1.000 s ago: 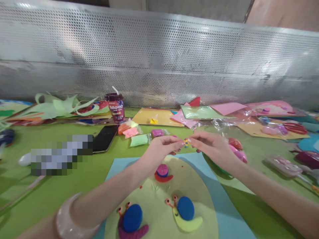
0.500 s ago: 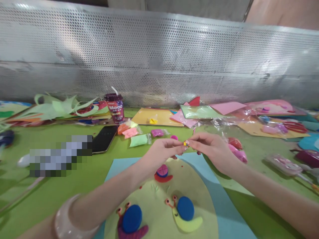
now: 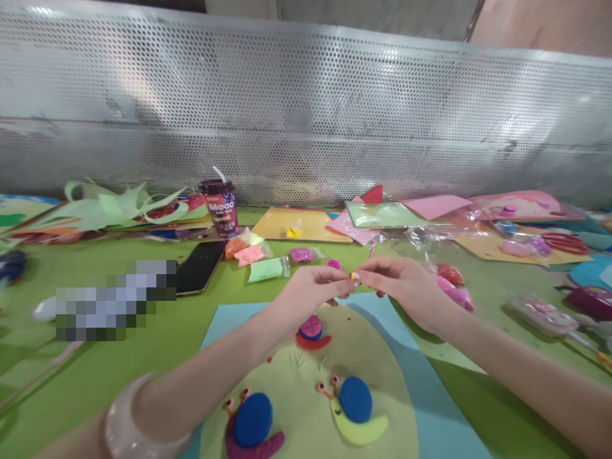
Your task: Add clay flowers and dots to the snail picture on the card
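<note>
My left hand [image 3: 318, 285] and my right hand [image 3: 406, 287] meet fingertip to fingertip above the top edge of a picture. Pinched between them is a small yellow piece [image 3: 354, 276], mostly covered by the fingers; its kind is too small to make out. Below lies light blue paper [image 3: 430, 389] with a pale yellow-green round sheet [image 3: 296, 395] on it. Clay snails decorate the sheet: a purple one with a blue shell [image 3: 253, 419], a yellow one with a blue shell [image 3: 356, 400], and a red one with a pink-topped shell [image 3: 312, 327].
Clay packets [image 3: 266, 269] and a black phone [image 3: 201, 264] lie beyond my left arm. A Meco drink cup [image 3: 222, 210] with a straw stands behind them. Coloured papers [image 3: 401, 214] line the back, before a perforated metal panel [image 3: 268, 115]. Pink packets [image 3: 454, 291] sit beside my right hand.
The fingertips have shifted slightly around the yellow piece, and less of it shows now. Both arms stay nearly in place.
</note>
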Available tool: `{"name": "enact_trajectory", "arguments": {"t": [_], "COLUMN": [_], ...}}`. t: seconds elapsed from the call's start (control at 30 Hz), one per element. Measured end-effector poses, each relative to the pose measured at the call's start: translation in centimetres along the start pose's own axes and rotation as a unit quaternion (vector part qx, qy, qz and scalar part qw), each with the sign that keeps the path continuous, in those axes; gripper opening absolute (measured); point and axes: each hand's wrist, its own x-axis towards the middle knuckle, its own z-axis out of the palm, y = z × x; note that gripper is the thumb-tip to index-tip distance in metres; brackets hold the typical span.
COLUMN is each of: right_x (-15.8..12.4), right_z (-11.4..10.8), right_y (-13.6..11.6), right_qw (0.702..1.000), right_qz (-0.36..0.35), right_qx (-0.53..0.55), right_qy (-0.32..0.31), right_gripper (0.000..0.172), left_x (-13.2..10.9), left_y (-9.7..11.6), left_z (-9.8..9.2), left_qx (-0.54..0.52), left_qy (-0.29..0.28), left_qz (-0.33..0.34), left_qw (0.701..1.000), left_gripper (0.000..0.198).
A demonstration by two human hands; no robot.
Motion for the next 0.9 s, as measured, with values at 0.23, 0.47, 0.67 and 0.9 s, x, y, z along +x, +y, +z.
{"name": "enact_trajectory", "arguments": {"t": [0.23,0.47,0.67,0.9], "right_x": [0.3,0.2,-0.1,-0.1], "right_z": [0.1,0.4,0.6,0.7], "right_y": [0.7,0.8,0.3,0.2], "right_qw": [0.999,0.998,0.997,0.998], "right_qz": [-0.013,-0.041,-0.053,-0.051], "right_qx": [-0.013,-0.039,-0.048,-0.020], "right_qy": [0.031,0.021,0.019,0.004], "right_gripper": [0.021,0.022,0.020,0.019], "left_x": [0.7,0.3,0.4,0.3], "left_y": [0.0,0.5,0.0,0.1], "left_z": [-1.2,-0.7,-0.9,-0.8], "left_qx": [-0.025,0.007,0.000,-0.023], "left_qy": [0.009,0.003,-0.012,-0.018], "left_qz": [-0.006,-0.019,-0.006,-0.006], "left_qw": [1.000,1.000,1.000,1.000], "left_gripper": [0.024,0.026,0.026,0.021]}}
